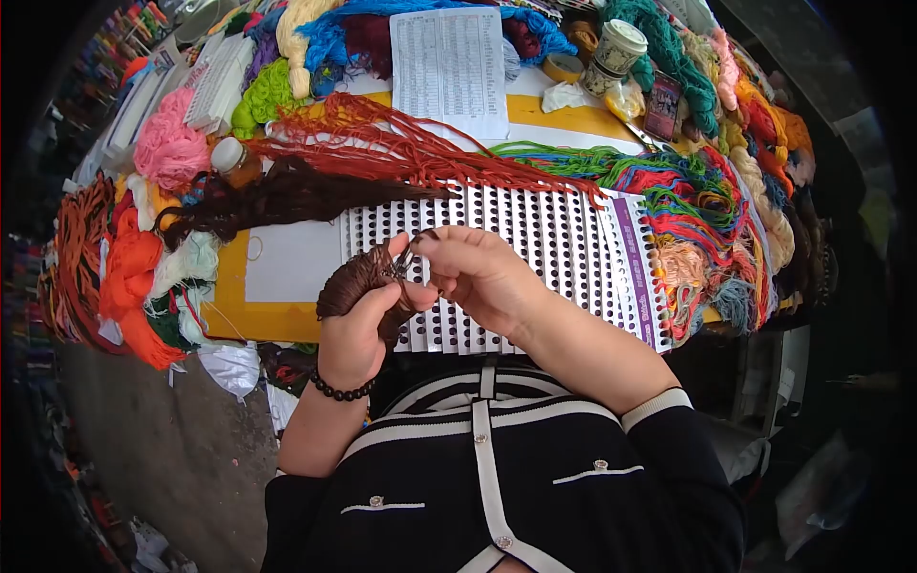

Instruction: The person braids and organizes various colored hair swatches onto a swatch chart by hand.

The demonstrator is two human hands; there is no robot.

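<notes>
My left hand [361,320] is closed around a skein of brown thread [351,283], its thumb lying over the strands. Close beside it, my right hand [478,272] pinches some dark strands of the same skein between thumb and fingers. Both hands are over the near left edge of a row of white cards with punched holes [525,229]. Just beyond them, a long dark brown bundle of thread [296,196] stretches across the table to the cards. Red-orange threads [401,143] lie behind that bundle.
Multicoloured threads [688,191] are heaped at the right. Pink yarn [177,138] and a small lidded jar [234,160] are at the left. A printed sheet [449,72], a paper cup [619,43], a tape roll [564,67] and scissors [642,134] lie toward the back.
</notes>
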